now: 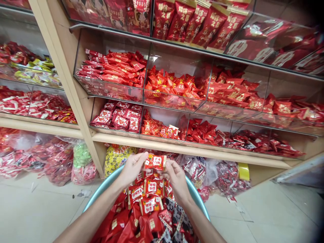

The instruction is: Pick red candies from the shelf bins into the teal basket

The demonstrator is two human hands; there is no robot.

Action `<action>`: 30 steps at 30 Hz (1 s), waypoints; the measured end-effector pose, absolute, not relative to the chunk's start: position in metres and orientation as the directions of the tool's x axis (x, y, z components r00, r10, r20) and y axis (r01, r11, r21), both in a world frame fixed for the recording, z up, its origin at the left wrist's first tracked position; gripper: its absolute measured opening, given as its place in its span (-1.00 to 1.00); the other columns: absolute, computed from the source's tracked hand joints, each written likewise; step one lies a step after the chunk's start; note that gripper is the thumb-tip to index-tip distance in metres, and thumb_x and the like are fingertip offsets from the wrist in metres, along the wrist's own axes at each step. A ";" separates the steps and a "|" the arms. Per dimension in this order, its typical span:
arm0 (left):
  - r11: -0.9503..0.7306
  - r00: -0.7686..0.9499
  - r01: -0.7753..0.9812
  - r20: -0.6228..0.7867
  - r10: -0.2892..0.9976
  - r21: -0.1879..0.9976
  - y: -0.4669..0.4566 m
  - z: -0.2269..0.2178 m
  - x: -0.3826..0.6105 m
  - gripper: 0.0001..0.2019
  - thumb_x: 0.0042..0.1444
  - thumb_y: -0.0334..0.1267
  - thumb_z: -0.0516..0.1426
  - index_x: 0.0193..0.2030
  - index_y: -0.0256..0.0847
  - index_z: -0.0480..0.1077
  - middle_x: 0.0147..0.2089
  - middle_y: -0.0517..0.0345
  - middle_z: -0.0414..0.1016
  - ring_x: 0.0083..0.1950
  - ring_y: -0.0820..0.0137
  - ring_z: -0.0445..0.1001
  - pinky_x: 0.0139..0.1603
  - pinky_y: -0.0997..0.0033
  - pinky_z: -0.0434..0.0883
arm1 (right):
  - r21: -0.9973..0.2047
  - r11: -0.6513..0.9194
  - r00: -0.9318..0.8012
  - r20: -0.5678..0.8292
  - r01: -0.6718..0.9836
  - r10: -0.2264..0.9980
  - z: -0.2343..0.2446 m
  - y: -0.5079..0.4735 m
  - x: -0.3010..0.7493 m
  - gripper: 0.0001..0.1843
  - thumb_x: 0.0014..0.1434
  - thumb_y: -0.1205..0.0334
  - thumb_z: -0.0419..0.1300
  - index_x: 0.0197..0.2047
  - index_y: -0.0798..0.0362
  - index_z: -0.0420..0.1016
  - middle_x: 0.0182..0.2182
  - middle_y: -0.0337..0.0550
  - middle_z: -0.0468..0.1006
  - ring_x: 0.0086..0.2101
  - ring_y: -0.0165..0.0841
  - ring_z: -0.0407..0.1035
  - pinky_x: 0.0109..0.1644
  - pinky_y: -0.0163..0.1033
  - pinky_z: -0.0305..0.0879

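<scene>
Both my hands pinch one small red candy packet with gold crimped ends and white lettering, held up over a tub. My left hand grips its left end between thumb and fingers. At the other end, my right hand has its thumb and fingertips closed on the edge. Beneath them a round teal tub is filled with red wrapped candies. Similar orange-red packets lie on top, with black-and-white patterned wrappers toward the right side.
Ahead stands a wooden shelf with clear bins of red candies and flat square packets. Bulging plastic bags sit on the floor under it, including a yellow bag right behind the tub. Pale floor tiles surround the tub.
</scene>
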State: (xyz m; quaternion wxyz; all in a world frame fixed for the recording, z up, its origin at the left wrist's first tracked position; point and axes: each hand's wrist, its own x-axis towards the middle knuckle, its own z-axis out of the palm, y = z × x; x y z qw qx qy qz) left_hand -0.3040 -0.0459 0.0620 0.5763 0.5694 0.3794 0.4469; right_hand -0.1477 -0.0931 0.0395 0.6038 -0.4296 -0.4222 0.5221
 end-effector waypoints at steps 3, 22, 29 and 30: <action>-0.058 0.281 -0.107 0.086 0.956 0.993 -0.044 0.059 -0.303 -0.62 0.09 0.04 0.05 -0.48 -0.28 0.32 -0.56 0.28 0.25 -0.50 0.52 0.23 -0.47 0.55 0.33 | -0.965 0.050 -0.024 0.058 -0.259 0.998 0.040 -0.096 -0.154 -0.68 0.07 0.06 0.22 -0.12 0.00 0.39 -0.21 -0.17 0.48 -0.35 -0.41 0.38 -0.33 -0.32 0.30; -0.371 0.528 0.133 0.251 0.811 0.919 -0.050 0.057 -0.301 -0.71 0.19 -0.13 0.01 -0.17 -0.23 0.47 -0.17 0.08 0.49 -0.15 0.37 0.40 -0.04 0.37 0.31 | -0.974 0.088 0.029 0.084 -0.210 0.996 0.047 -0.096 -0.145 -0.68 0.08 0.05 0.21 -0.13 0.01 0.39 -0.38 -0.24 0.44 -0.42 -0.42 0.31 -0.39 -0.32 0.28; -0.277 0.524 0.084 0.194 0.829 0.957 -0.040 0.057 -0.310 -0.78 0.05 -0.18 0.14 -0.31 -0.30 0.49 -0.34 0.10 0.51 -0.30 0.42 0.41 -0.21 0.47 0.34 | -0.964 0.193 -0.305 0.131 0.182 0.943 0.053 -0.103 -0.136 -0.80 0.07 0.09 0.20 -0.40 0.05 0.47 -0.58 -0.37 0.29 -0.56 -0.50 0.10 -0.48 -0.36 0.06; -0.277 0.529 0.094 0.188 0.828 0.956 -0.039 0.057 -0.311 -0.79 0.05 -0.19 0.14 -0.37 -0.31 0.49 -0.36 0.11 0.50 -0.32 0.44 0.39 -0.23 0.49 0.33 | -0.968 0.186 -0.317 0.125 0.171 0.940 0.053 -0.103 -0.136 -0.80 0.07 0.08 0.20 -0.40 0.04 0.47 -0.57 -0.36 0.32 -0.55 -0.50 0.13 -0.47 -0.36 0.08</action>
